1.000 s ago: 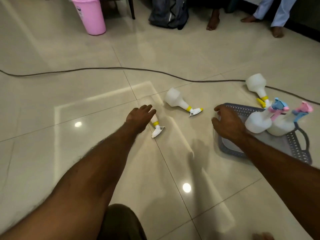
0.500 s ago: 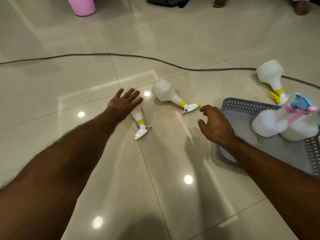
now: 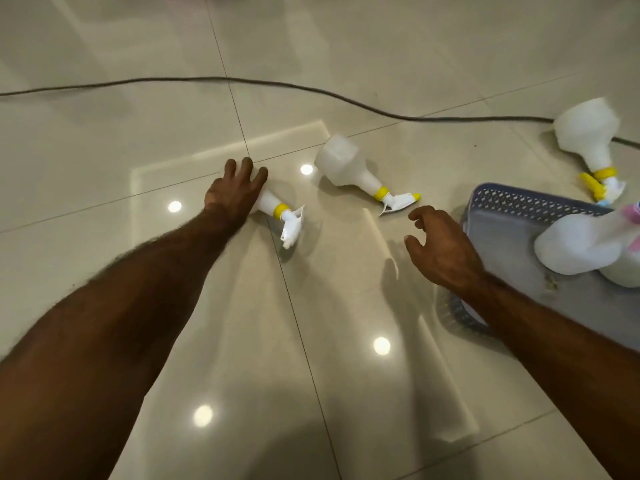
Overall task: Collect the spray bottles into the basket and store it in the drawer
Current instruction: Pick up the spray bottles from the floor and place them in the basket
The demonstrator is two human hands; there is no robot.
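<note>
My left hand (image 3: 232, 195) lies over the body of a white spray bottle (image 3: 272, 204) with a yellow collar that rests on its side on the tiled floor, and the fingers curl round it. A second such bottle (image 3: 346, 164) lies to the right, nozzle toward my right hand (image 3: 440, 247). That hand hovers just short of the nozzle, fingers loosely curled and holding nothing. A third bottle (image 3: 588, 133) lies behind the grey perforated basket (image 3: 502, 202). Two white bottles (image 3: 581, 247) lie inside the basket, one with a pink head.
A dark cable (image 3: 311, 90) runs across the floor behind the bottles, passing under the far right one. The glossy tiles reflect ceiling lights. The basket's right part is cut off by the frame edge.
My left hand has settled onto the nearest bottle and its fingers have curled over it. My right hand left the basket rim and moved left toward the middle bottle. The view tilted downward.
</note>
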